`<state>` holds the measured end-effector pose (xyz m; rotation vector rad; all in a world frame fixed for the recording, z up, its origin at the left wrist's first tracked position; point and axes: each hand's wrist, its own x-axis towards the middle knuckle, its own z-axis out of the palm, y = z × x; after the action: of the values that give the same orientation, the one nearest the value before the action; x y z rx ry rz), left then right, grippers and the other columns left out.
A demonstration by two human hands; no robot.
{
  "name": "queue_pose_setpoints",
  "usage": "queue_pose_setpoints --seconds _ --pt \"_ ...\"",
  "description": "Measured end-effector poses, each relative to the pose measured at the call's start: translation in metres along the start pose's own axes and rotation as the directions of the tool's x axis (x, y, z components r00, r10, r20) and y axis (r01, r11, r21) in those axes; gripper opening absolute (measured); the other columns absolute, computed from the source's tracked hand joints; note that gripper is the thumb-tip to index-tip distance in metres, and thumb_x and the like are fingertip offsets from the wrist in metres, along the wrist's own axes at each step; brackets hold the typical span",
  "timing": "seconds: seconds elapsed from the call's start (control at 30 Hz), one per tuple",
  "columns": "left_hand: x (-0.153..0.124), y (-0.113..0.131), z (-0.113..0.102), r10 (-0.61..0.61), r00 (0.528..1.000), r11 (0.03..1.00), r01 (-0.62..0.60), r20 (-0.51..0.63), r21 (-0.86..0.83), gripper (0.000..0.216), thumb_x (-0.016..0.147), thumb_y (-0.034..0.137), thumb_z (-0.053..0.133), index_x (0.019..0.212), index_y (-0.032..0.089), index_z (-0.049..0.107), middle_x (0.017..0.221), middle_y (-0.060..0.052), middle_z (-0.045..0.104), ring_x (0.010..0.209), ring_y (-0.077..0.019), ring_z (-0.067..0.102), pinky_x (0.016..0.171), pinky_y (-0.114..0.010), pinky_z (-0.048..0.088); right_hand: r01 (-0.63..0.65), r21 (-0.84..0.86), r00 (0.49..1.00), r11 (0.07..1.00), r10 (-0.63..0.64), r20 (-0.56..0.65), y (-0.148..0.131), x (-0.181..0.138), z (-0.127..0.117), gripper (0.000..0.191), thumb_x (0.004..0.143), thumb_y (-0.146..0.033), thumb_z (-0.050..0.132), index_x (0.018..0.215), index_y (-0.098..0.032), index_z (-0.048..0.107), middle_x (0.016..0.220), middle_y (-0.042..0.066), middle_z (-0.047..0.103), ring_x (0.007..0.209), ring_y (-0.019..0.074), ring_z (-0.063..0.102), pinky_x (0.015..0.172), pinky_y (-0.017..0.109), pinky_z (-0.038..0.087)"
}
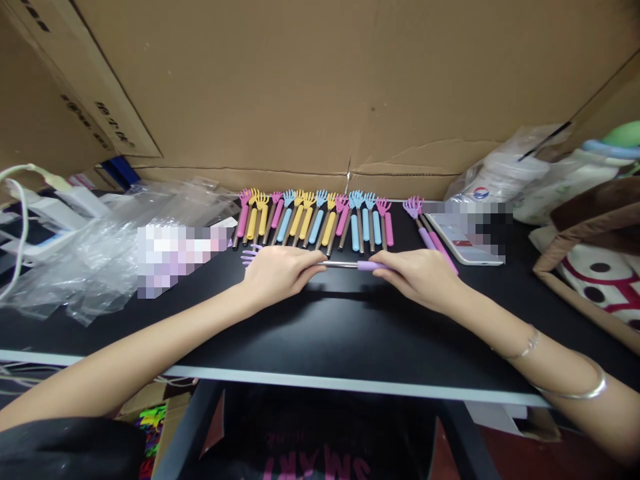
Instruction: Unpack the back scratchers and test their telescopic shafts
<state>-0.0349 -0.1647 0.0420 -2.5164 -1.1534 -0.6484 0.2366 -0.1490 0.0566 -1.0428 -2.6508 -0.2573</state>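
Observation:
A purple back scratcher (343, 265) with a metal telescoping rod is held level above the black table, between both hands. My left hand (280, 275) is closed around the end with the claw, whose purple prongs stick out past the knuckles. My right hand (420, 275) grips the purple handle at the other end. Just beyond, a row of pink, yellow and blue back scratchers (316, 227) lies along the back of the table, claws toward the cardboard. Apart from them, beyond my right hand, lie a purple-clawed back scratcher (413, 208) and a pink handle (440, 248).
Clear plastic bags (100, 260) lie heaped on the left, near white cables and adapters. On the right are a phone (465, 240), a lidded cup (515, 175) in plastic, and a brown-trimmed bag (575, 247). A cardboard wall (300, 87) stands behind the table.

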Motion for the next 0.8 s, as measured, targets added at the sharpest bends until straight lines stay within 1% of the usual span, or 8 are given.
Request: queue_pose_setpoints --seconds 0.1,0.2,0.27,0.37,0.47,0.57,0.7,0.8 --pt "-0.001 0.002 -0.002 0.037 0.998 0.997 -0.033 -0.058 0.070 0.033 0.097 0.039 0.039 0.091 0.023 0.067 0.072 0.001 0.070 0.059 -0.0123 0.062 0.048 -0.023 0.030 -0.071 0.120 0.990 0.990 0.055 0.132 0.000 0.003 -0.004 0.038 0.098 -0.043 0.032 0.096 -0.022 0.064 0.072 0.001 0.069 0.062 0.0149 0.064 0.054 0.024 0.034" --pt "-0.001 0.003 -0.004 0.093 0.993 0.990 -0.084 -0.072 0.111 0.035 0.097 0.039 0.038 0.090 0.022 0.067 0.069 0.001 0.069 0.057 -0.0114 0.061 0.048 -0.023 0.030 -0.116 0.265 0.971 0.957 0.053 0.231 -0.002 0.005 -0.008 0.039 0.098 -0.043 0.031 0.089 -0.023 0.064 0.074 0.000 0.069 0.067 0.0147 0.064 0.060 0.024 0.037" --pt "-0.001 0.003 -0.004 0.120 0.990 0.986 -0.111 -0.071 0.123 0.034 0.097 0.038 0.038 0.089 0.022 0.067 0.070 0.001 0.069 0.058 -0.0113 0.061 0.049 -0.023 0.030 -0.129 0.331 0.963 0.935 0.038 0.268 -0.003 0.006 -0.010 0.041 0.098 -0.044 0.031 0.087 -0.023 0.064 0.075 0.000 0.068 0.069 0.0146 0.064 0.063 0.024 0.038" --pt "-0.001 0.002 -0.003 0.132 0.990 0.983 -0.124 -0.056 0.137 0.033 0.098 0.038 0.038 0.090 0.022 0.066 0.071 0.001 0.069 0.059 -0.0111 0.061 0.048 -0.023 0.030 -0.139 0.358 0.959 0.923 0.035 0.281 -0.003 0.005 -0.008 0.042 0.098 -0.044 0.030 0.088 -0.022 0.065 0.075 0.000 0.068 0.068 0.0146 0.063 0.063 0.024 0.038" --pt "-0.001 0.000 -0.002 0.138 0.990 0.981 -0.131 -0.042 0.142 0.035 0.099 0.039 0.035 0.090 0.022 0.065 0.071 0.001 0.069 0.058 -0.0104 0.060 0.048 -0.023 0.030 -0.138 0.317 0.963 0.938 0.052 0.265 -0.005 0.003 -0.003 0.041 0.098 -0.042 0.030 0.087 -0.022 0.063 0.076 0.002 0.068 0.068 0.0152 0.064 0.062 0.024 0.038" --pt "-0.002 -0.002 -0.001 0.130 0.991 0.983 -0.124 -0.035 0.133 0.038 0.099 0.040 0.034 0.089 0.021 0.064 0.070 0.001 0.069 0.057 -0.0099 0.060 0.047 -0.023 0.028 -0.126 0.191 0.972 0.973 0.083 0.221 -0.006 0.001 0.001 0.039 0.098 -0.041 0.030 0.087 -0.021 0.062 0.075 0.003 0.069 0.065 0.0157 0.064 0.058 0.024 0.035" --pt "-0.002 -0.003 0.000 0.086 0.996 0.994 -0.084 -0.018 0.071 0.041 0.100 0.042 0.031 0.086 0.021 0.064 0.069 0.001 0.069 0.054 -0.0097 0.058 0.047 -0.022 0.024 -0.074 0.017 0.991 0.997 0.071 0.109 -0.009 -0.002 0.002 0.039 0.098 -0.044 0.030 0.091 -0.021 0.061 0.072 0.002 0.070 0.059 0.0151 0.063 0.051 0.024 0.029" --pt "-0.003 -0.003 0.002 0.033 0.998 0.999 -0.034 0.049 0.008 0.042 0.099 0.044 0.031 0.089 0.021 0.064 0.071 0.000 0.070 0.055 -0.0105 0.059 0.047 -0.022 0.026 -0.040 -0.061 0.998 0.997 0.042 0.035 -0.011 -0.003 0.002 0.042 0.097 -0.047 0.030 0.089 -0.021 0.062 0.070 0.002 0.070 0.057 0.0137 0.062 0.048 0.024 0.025"
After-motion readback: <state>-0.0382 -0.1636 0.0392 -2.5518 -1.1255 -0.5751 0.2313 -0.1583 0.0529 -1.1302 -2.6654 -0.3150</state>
